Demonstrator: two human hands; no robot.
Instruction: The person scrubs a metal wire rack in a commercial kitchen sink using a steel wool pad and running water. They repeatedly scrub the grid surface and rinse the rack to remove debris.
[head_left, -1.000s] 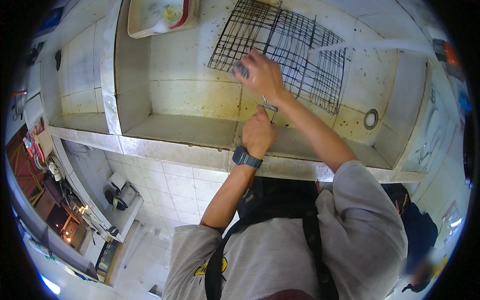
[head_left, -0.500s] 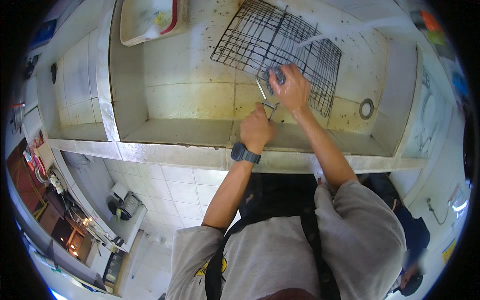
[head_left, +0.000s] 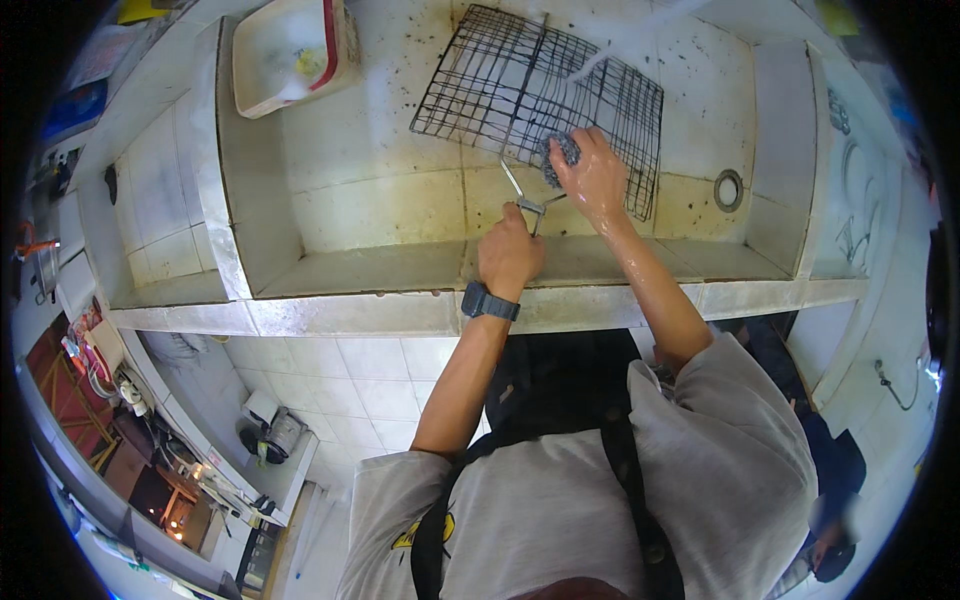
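Observation:
A black wire grill basket (head_left: 535,88) lies tilted across the tiled sink floor, its metal handle (head_left: 512,180) pointing toward me. My left hand (head_left: 508,250), with a watch on its wrist, is closed around the near end of that handle. In my right hand (head_left: 597,182), wet and curled, is a grey steel wool scourer (head_left: 561,158). The scourer is at the grill's near edge, just beside the handle; whether it touches the wires I cannot tell. A pale stream of water (head_left: 640,40) reaches the grill from the upper right.
A cream tub (head_left: 250,75) with a red rim, holding suds and something yellow, stands at the far left of the sink. A round drain (head_left: 729,190) lies at the right. The sink's front ledge (head_left: 370,312) runs beneath my forearms. Someone in dark clothing (head_left: 835,465) is at lower right.
My right hand has moved slightly right with the scourer, away from the middle of the grill wires. The left hand keeps its hold on the handle. The whole view has shifted a little.

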